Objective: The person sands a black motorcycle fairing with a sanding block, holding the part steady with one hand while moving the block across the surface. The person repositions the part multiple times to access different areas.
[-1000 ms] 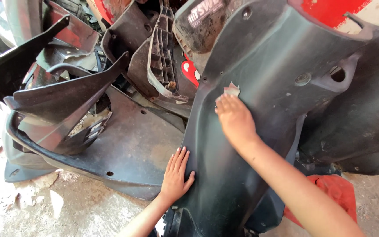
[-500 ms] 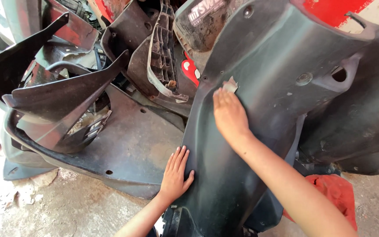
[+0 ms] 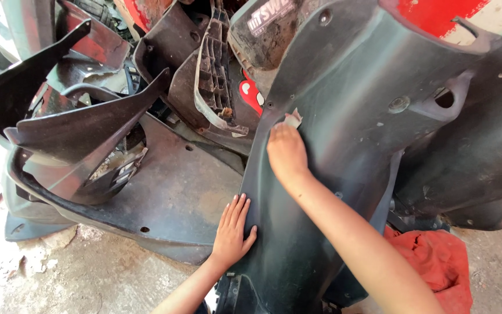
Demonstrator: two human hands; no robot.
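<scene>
Head view: left hand (image 3: 230, 232) flat, fingers spread, on lower edge of dusty matte-black scooter leg-shield panel (image 3: 344, 116), frame centre. Right hand (image 3: 286, 154) presses pale scrap, likely sandpaper (image 3: 293, 119), mostly hidden under fingers. Curved black fairings (image 3: 88, 125) at 9 o'clock; crumpled red cloth (image 3: 437, 259) at 5.

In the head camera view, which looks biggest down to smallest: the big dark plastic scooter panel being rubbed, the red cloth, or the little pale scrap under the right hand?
1. Dark grey plastic scooter panel
2. Crumpled red cloth
3. Small pale scrap at the right hand, partly covered, so only its visible bit counts.
</scene>
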